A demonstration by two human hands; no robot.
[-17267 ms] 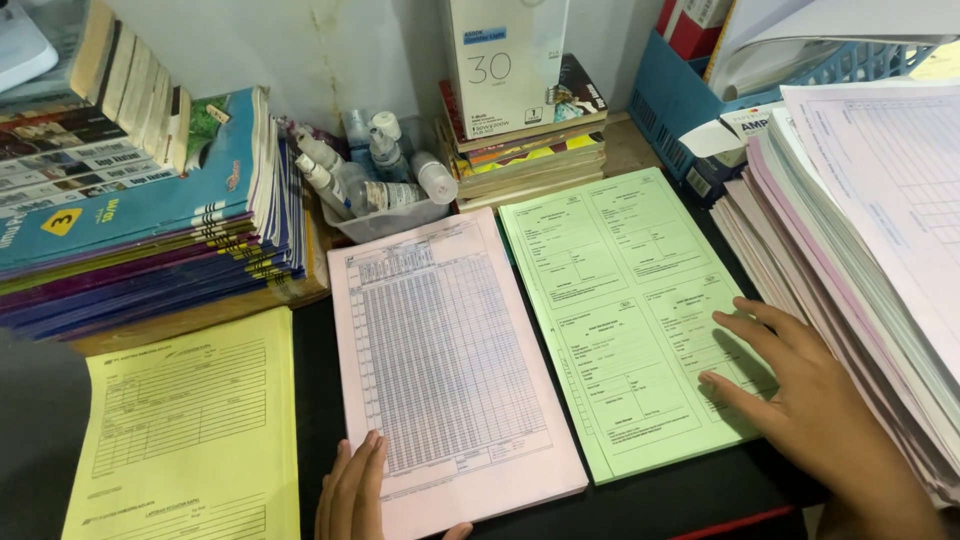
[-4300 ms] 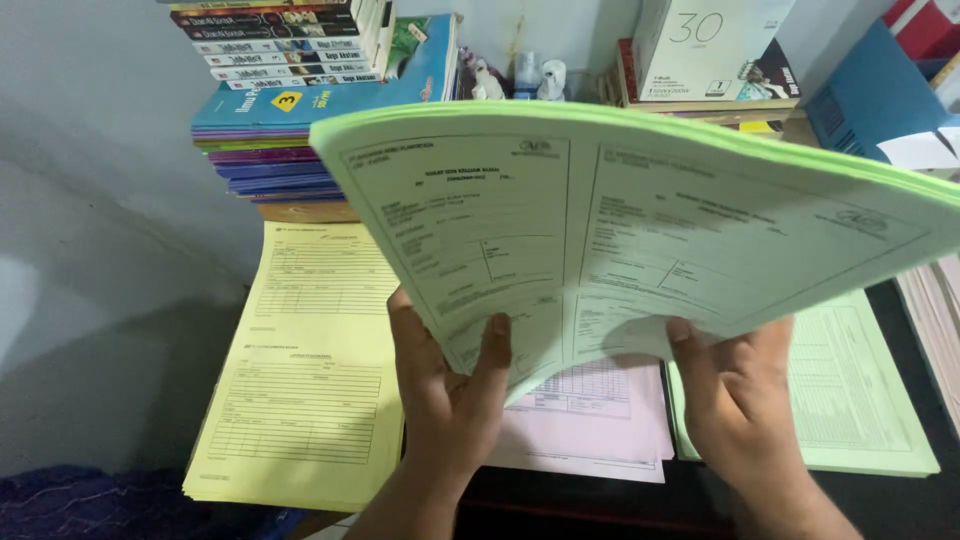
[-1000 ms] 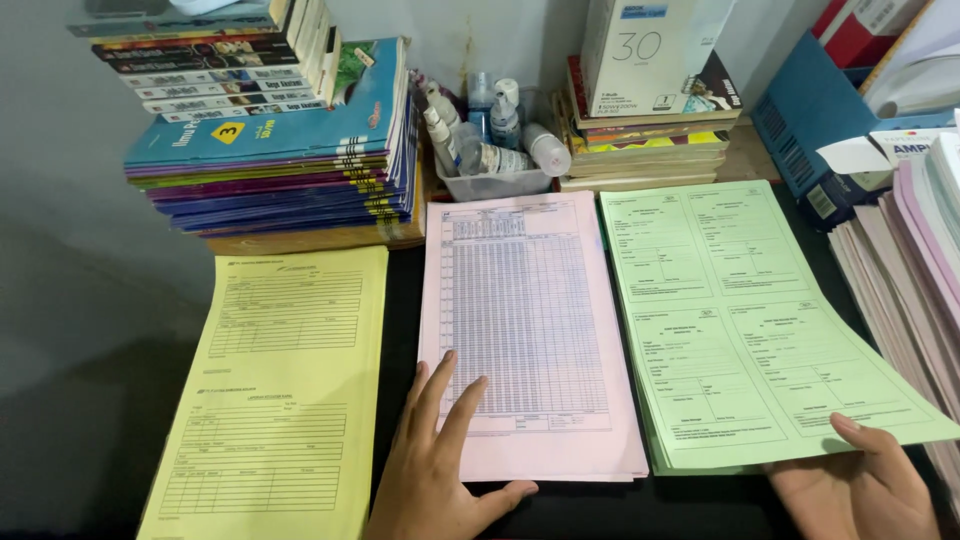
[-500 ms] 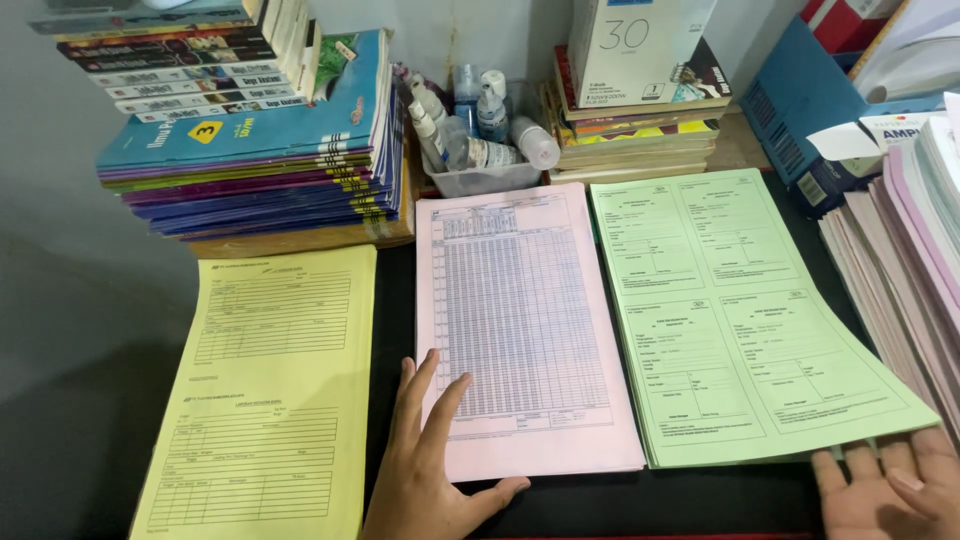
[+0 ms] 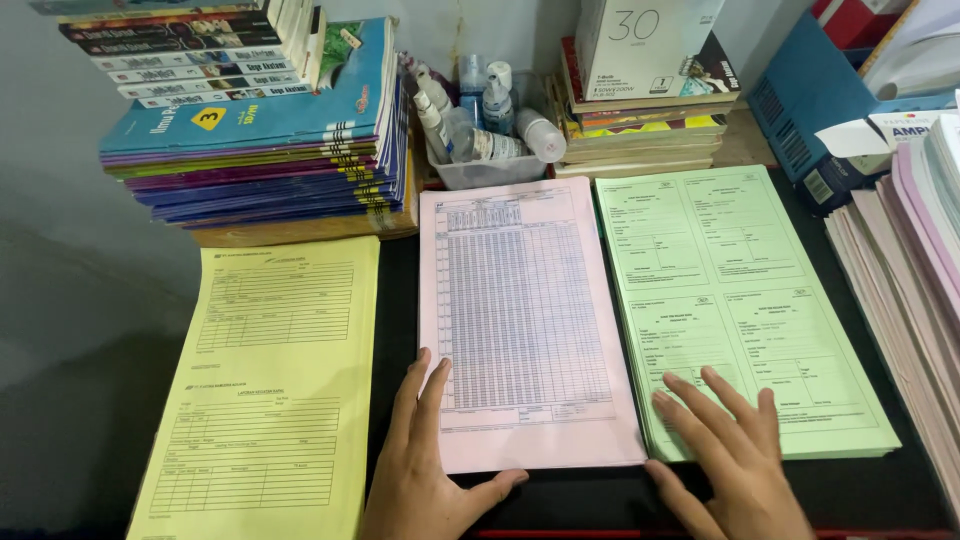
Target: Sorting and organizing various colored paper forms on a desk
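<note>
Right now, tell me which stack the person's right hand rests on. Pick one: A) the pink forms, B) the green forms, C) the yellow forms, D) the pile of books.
B: the right hand lies flat with fingers spread on the near left corner of the green forms, while the left hand rests on the near edge of the pink forms.

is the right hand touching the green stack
Touching. The head view shows the right hand lying flat with its fingers spread on the near left corner of the green stack, no gap visible.
</note>
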